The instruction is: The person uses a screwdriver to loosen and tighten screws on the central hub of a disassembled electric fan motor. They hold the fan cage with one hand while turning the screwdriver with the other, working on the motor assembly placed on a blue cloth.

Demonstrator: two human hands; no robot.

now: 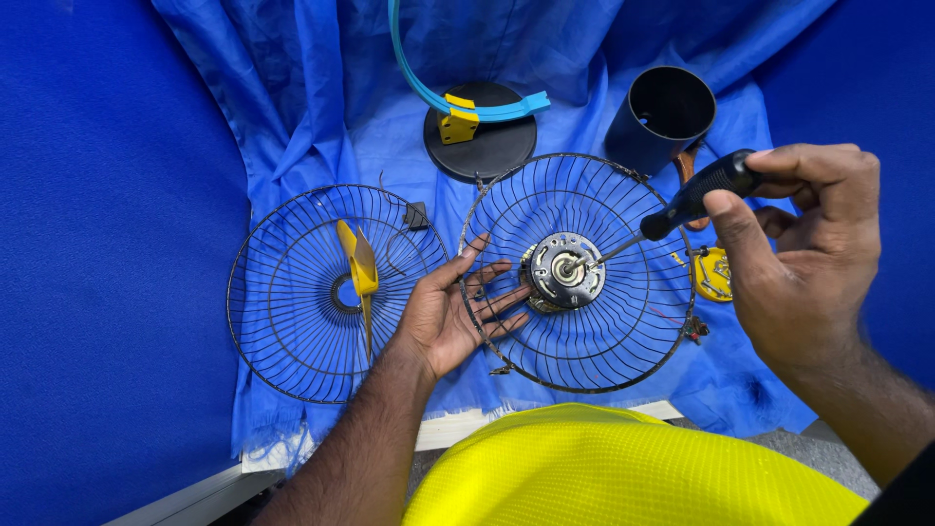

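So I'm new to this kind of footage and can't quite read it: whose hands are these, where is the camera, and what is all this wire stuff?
The single picture comes from a camera worn on a person's head, looking down at their own two bare hands. The right hand holds a screwdriver in a closed grip, its tip at the metal motor in the middle of a round wire fan guard. The left hand lies open, palm up, with its fingers under that guard. Left of it lies a second wire guard with a yellow fan blade on it. Everything rests on a blue cloth, along with a black round base and a black tube.
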